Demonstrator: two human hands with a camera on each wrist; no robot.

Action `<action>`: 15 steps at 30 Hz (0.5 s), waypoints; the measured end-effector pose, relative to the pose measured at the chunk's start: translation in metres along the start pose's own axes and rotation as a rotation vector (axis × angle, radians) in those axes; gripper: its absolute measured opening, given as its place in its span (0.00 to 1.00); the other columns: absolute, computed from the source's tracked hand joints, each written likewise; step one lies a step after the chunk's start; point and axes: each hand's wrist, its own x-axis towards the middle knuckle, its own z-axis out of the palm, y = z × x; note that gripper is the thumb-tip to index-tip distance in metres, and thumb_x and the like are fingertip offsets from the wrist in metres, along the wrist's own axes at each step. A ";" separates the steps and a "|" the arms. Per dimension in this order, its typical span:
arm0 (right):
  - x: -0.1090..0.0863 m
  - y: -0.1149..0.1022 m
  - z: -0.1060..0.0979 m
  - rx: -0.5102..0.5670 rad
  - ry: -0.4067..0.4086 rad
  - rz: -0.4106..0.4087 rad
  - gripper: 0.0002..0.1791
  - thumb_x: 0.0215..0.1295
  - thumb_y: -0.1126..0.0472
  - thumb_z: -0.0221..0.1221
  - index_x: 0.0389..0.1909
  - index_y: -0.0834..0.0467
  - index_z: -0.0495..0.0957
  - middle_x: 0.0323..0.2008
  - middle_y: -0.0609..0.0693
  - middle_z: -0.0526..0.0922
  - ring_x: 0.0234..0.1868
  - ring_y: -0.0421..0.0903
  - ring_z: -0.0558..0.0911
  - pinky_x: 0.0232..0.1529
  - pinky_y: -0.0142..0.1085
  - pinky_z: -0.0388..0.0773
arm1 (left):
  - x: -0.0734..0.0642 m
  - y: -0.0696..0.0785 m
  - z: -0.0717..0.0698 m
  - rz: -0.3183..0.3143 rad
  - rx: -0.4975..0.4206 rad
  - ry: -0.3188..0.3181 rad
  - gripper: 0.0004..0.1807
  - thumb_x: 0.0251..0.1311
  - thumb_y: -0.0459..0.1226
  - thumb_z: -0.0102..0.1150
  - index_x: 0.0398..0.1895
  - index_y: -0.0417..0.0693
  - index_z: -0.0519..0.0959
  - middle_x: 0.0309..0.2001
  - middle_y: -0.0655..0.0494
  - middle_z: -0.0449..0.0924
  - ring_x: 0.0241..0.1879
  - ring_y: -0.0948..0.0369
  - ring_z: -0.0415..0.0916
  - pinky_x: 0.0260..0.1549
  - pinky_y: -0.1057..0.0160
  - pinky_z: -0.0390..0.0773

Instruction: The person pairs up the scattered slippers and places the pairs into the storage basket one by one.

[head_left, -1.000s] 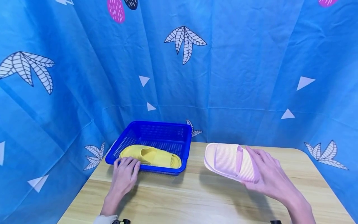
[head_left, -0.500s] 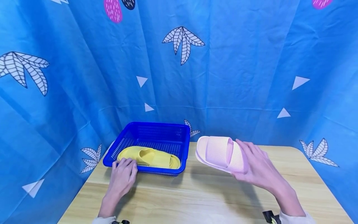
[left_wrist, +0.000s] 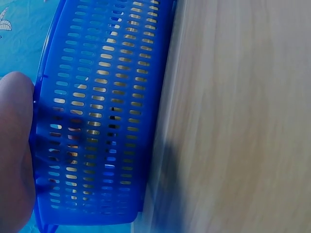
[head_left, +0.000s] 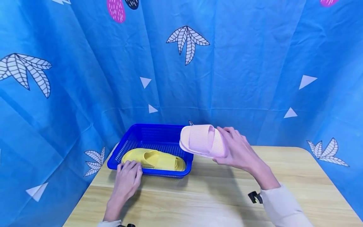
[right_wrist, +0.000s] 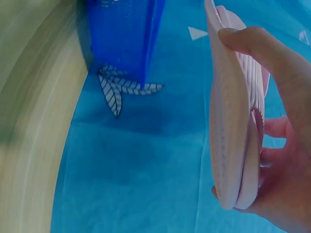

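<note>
My right hand [head_left: 236, 149] grips a pair of pale pink ribbed slippers [head_left: 199, 138], pressed one into the other, and holds them in the air at the right rim of the blue basket [head_left: 136, 132]. In the right wrist view, the thumb lies on one sole of the pink slippers [right_wrist: 228, 126] with other fingers on the far side. Yellow slippers [head_left: 161, 160] lie inside the basket along its front wall. My left hand [head_left: 126, 179] holds the basket's front rim near its left corner, the fingers bent over the edge. The left wrist view shows the slotted basket wall [left_wrist: 97, 111] beside that hand.
The basket stands at the back left of a light wooden table [head_left: 181, 201]. Behind the table and to its left hangs a blue patterned curtain [head_left: 241, 78], close to the basket. Bare tabletop shows to the right and in front.
My right hand has carried the pink slippers leftward and upward, from over the table to the basket's right side. The left hand and basket have stayed in place.
</note>
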 end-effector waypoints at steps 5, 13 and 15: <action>0.029 -0.012 0.010 -0.016 -0.039 -0.008 0.61 0.44 0.36 0.76 0.76 0.59 0.62 0.65 0.59 0.72 0.61 0.58 0.72 0.57 0.61 0.69 | -0.001 0.002 0.000 -0.013 0.002 -0.011 0.17 0.73 0.38 0.45 0.37 0.44 0.84 0.42 0.47 0.84 0.45 0.45 0.75 0.50 0.40 0.64; 0.065 -0.029 0.029 -0.073 -0.092 -0.029 0.59 0.45 0.36 0.75 0.76 0.58 0.64 0.65 0.58 0.73 0.59 0.58 0.73 0.47 0.56 0.74 | -0.001 0.003 -0.001 -0.020 -0.001 -0.012 0.17 0.73 0.39 0.45 0.39 0.44 0.85 0.42 0.47 0.84 0.45 0.45 0.75 0.50 0.40 0.64; 0.072 -0.033 0.034 -0.075 -0.110 -0.029 0.58 0.46 0.35 0.75 0.75 0.58 0.64 0.64 0.57 0.73 0.58 0.57 0.73 0.45 0.54 0.74 | -0.001 0.003 -0.002 -0.015 0.006 -0.012 0.17 0.73 0.39 0.44 0.38 0.45 0.85 0.42 0.47 0.84 0.45 0.45 0.75 0.50 0.40 0.64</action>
